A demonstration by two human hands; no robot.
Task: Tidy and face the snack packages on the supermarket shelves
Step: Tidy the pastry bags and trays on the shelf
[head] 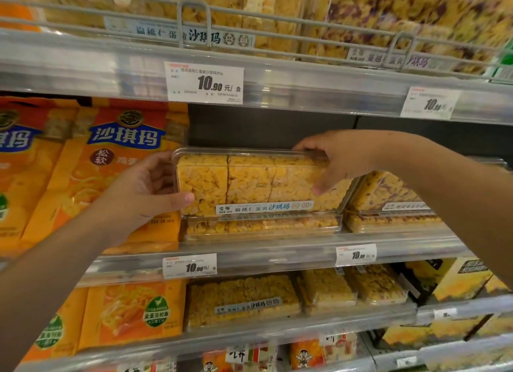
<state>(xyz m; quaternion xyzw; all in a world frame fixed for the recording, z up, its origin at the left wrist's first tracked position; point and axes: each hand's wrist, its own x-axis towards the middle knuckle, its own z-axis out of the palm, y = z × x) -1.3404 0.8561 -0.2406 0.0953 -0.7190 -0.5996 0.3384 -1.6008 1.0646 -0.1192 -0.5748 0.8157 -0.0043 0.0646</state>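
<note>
We hold one clear snack box [258, 181] in both hands, our left hand [144, 189] gripping its left end and our right hand [337, 160] clasping its upper right corner, tilted face-out on a second box [262, 224] at the middle shelf [277, 253] lip. Two stacked boxes [388, 202] sit just right, orange bags [122, 171] left. Behind, dark open room runs seemingly to the shelf's back.

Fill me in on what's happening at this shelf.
A person is straightening stock. Both hands hold one clear box of yellow sachima: the left hand grips its left end, the right hand its top right corner. The box is tilted label-forward on top of another clear box on the middle shelf, between orange sachima bags and more clear boxes.
</note>
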